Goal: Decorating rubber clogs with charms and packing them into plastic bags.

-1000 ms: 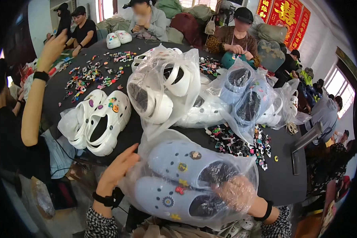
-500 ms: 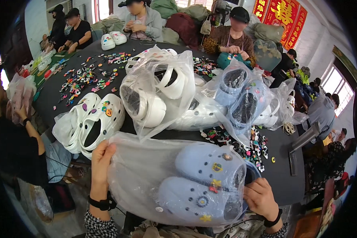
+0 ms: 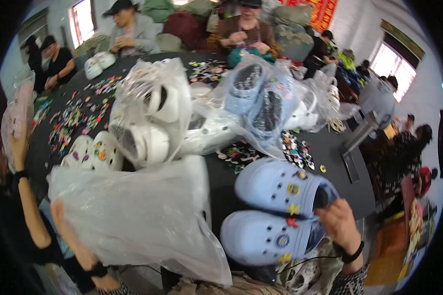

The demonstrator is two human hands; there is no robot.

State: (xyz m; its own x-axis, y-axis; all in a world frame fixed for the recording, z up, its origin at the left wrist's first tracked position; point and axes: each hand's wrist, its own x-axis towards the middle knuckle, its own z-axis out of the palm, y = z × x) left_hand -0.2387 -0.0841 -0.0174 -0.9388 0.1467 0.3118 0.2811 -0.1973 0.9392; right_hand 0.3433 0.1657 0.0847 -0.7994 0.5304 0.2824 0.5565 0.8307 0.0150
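Observation:
Two light-blue clogs [image 3: 266,236], dotted with charms, sit side by side outside any wrapping. My right hand [image 3: 337,221] grips them at the heel openings, on their right. To the left a clear plastic bag [image 3: 138,216] hangs flat, its free end near the clogs but apart from them. My left hand [image 3: 61,219], blurred and partly covered by the film, is closed on the bag's left edge. Behind the bag stand white clogs [image 3: 96,152] with charms.
White clogs in bags [image 3: 147,113] and bagged blue clogs [image 3: 263,103] pile up on the dark table [image 3: 359,189]. Loose charms [image 3: 79,115] are scattered there. A metal stand [image 3: 357,142] is at the right. At the left, another person's arm [image 3: 32,211] holds a bagged pink item.
The blue clogs have come out of the plastic bag in my right hand. My left hand has drawn the bag leftward. The view has shifted to the right.

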